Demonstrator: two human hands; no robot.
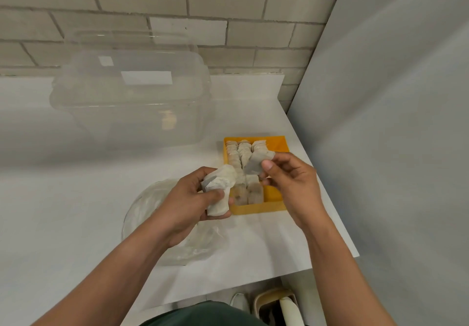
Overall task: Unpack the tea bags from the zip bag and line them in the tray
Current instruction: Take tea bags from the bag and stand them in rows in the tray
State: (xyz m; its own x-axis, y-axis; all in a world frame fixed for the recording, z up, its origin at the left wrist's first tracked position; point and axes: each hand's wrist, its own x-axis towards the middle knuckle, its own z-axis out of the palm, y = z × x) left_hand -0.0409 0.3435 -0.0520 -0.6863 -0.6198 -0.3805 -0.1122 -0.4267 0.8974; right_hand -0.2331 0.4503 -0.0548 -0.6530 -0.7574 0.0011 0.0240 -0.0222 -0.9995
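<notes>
Head view: one tea bag [257, 164] is pinched by the right hand [286, 181] over the tray [256, 209]; a bunch [218, 191] is gripped by the left hand [193, 199]; judged light, soft and easily torn, each is best taken by an edge; rows [239, 153] are lined in the tray; the zip bag [143, 204] lies crumpled nearby, contents unclear.

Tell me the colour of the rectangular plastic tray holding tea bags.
The rectangular plastic tray is orange-yellow, best seen in the head view.
</notes>
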